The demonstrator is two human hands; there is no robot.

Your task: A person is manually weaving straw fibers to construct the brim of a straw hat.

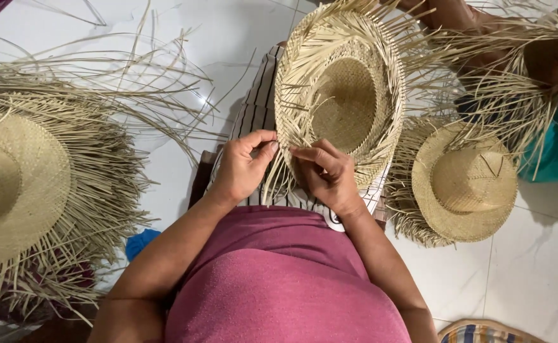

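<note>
I see my left hand [244,166] and right hand [326,174] side by side at the near rim of the straw hat [342,95] on my lap. The fingers of both hands are pinched together on loose straw strips [276,181] at the brim edge. The hat stretches straight away from my fingers, hollow side up, with nothing inside. Farther off, 2 more hats lie on the white floor [228,32]: a big hat [18,184] left, a small hat [463,181] right.

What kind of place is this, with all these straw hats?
Probably a home or small workshop where hats are woven by hand. Both hands, left and right, work the brim of an unfinished hat. More fringed hats and loose straw lie on the tiled floor.
</note>
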